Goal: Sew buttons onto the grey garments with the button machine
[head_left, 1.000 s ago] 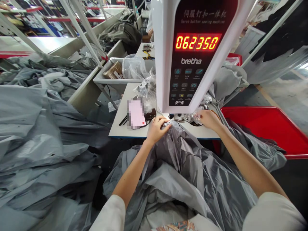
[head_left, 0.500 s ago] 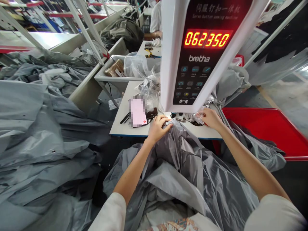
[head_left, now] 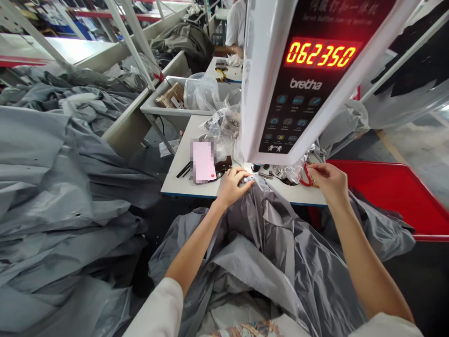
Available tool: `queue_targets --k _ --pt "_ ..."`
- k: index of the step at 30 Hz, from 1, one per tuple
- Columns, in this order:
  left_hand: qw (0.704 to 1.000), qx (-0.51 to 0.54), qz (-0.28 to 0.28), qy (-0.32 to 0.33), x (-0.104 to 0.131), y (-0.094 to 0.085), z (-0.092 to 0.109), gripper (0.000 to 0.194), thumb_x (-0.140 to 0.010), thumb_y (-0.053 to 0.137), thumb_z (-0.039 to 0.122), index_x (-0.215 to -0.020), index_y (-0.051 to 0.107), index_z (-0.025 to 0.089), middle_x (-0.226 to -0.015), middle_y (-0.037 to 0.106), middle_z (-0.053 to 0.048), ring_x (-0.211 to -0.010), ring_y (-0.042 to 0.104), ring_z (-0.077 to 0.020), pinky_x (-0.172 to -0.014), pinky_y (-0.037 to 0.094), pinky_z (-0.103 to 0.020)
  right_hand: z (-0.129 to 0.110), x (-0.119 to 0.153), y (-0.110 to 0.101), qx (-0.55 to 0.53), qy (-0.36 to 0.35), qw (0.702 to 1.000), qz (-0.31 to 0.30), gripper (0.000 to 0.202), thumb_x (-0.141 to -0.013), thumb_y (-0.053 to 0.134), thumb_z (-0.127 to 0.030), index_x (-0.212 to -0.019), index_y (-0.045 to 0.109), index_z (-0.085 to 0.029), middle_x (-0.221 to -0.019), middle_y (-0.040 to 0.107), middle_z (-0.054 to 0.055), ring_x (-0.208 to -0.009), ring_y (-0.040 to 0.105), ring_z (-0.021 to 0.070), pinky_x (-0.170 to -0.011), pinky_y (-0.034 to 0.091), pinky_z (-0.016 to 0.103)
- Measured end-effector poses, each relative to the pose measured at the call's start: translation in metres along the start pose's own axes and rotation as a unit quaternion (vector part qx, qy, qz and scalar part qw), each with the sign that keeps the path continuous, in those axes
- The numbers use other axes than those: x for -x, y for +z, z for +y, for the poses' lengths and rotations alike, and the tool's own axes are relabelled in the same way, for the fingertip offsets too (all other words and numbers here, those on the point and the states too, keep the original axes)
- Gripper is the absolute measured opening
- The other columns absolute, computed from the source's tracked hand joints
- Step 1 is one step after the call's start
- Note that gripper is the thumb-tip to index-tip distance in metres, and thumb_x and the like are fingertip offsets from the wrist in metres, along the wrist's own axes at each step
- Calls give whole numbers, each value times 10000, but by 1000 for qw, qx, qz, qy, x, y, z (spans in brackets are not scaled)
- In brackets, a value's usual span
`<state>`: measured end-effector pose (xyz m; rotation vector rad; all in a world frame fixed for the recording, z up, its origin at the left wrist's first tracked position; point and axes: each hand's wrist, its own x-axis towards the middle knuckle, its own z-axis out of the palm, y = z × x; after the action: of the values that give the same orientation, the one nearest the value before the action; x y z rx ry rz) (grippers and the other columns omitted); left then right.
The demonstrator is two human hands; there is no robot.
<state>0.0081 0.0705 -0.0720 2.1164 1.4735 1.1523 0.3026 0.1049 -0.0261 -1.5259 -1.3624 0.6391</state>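
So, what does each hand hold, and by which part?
Left hand pinches the grey fabric at its top edge. Right hand holds something small; unclear what.

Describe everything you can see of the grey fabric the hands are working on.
The thin, slightly shiny grey fabric looks like light synthetic cloth, heavily creased. It spills from the person's lap up onto the front edge of the white worktable, under the white sewing machine head. The left hand pinches its top edge on the table; the right hand is beside it, at a red loop, apart from the edge.
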Motion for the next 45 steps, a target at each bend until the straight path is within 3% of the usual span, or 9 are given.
queue_targets --k 2,6,9,13,27,39,45 --pt "1000 1 -2 0 0 0 0 208 -875 613 357 -1036 634 227 -1105 575 -47 -1050 514 -190 -975 417 -338 -14 20 8 -32 -17 999 -11 242 -693 719 -356 -859 703 -180 -844 693 56 -739 654 196 -692 555 323" --pt "1000 -1 0 -6 0 -1 1 208 -865 628 347 -1031 640 223 -1102 574 -44 -1049 511 -189 -979 411 -334 -37 45 51 -67 -23 984 -162 196 -704 708 -340 -821 686 -184 -818 686 47 -719 649 182 -677 551 310" --pt "1000 -5 -3 -5 -1 -2 2 207 -863 633 338 -1033 644 221 -1094 578 -43 -1037 516 -188 -964 412 -333 -41 46 85 -106 -21 964 -243 210 -723 688 -358 -827 673 -176 -811 687 47 -747 652 183 -702 542 306" --pt "1000 -13 -6 0 -1 -2 3 199 -863 635 331 -1035 642 232 -1095 586 -36 -1048 518 -191 -955 411 -336 -38 37 109 -132 -18 951 -280 270 -727 706 -410 -854 657 -177 -861 698 49 -819 659 196 -765 533 315" --pt "1000 -8 7 6 0 -2 1 212 -853 640 328 -1039 635 226 -1098 589 -39 -1040 519 -193 -950 423 -331 -44 33 107 1 -85 956 -281 300 -804 640 -435 -901 674 -153 -857 698 56 -779 645 197 -696 484 293" --pt "1000 -6 10 4 0 -2 1 193 -862 624 306 -1039 649 233 -1090 577 -43 -1043 515 -194 -945 431 -333 -41 39 107 48 -226 945 -230 257 -876 571 -428 -861 675 -193 -843 629 50 -756 585 177 -649 459 297" --pt "1000 1 14 10 1 -1 -1 213 -846 647 307 -1041 642 224 -1091 572 -43 -1049 513 -195 -952 424 -328 -44 41 105 33 -219 942 -252 232 -874 584 -391 -916 666 -179 -878 634 54 -772 580 170 -643 437 282"
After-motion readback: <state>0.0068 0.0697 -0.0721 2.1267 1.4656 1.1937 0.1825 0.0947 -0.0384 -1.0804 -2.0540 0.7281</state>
